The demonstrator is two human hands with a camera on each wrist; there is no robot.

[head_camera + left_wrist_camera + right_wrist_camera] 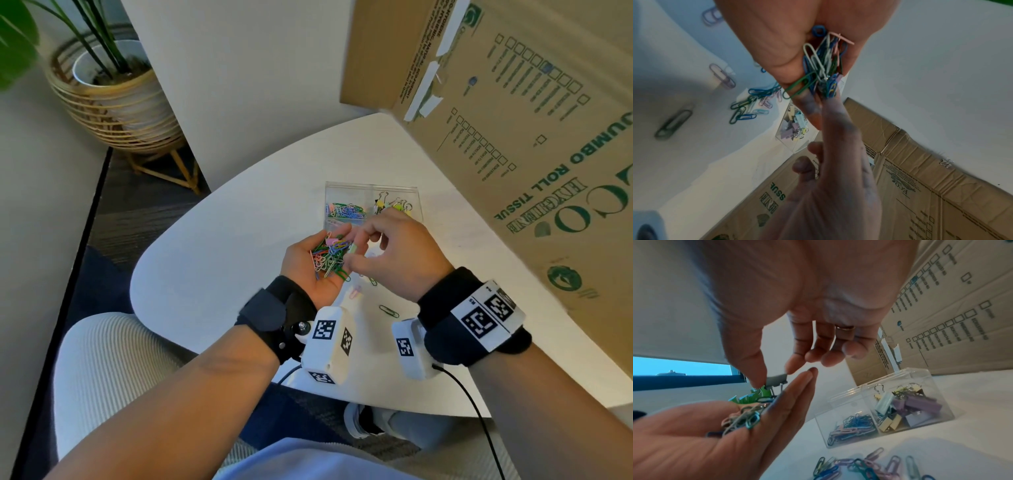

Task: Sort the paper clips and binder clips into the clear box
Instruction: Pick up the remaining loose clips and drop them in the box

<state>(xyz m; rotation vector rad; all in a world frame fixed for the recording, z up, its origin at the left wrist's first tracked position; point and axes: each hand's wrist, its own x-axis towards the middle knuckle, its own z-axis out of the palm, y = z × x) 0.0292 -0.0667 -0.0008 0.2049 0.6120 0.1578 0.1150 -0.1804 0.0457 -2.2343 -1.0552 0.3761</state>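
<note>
My left hand [303,262] lies palm up over the table and carries a heap of coloured paper clips [330,255] on flat fingers. My right hand [352,255] reaches into that heap and pinches a small pale binder clip [777,378] between thumb and forefinger. Just beyond both hands stands the clear box [371,187] with two compartments. Its left compartment holds paper clips [853,426], and its right one holds binder clips [914,404]. Several loose paper clips [388,311] lie on the table under and near my hands.
A large cardboard carton [513,137] stands on the right part of the white table [222,257], close to the clear box. A potted plant in a wicker stand [113,92] sits on the floor at the far left. The table's rounded edge runs near my lap.
</note>
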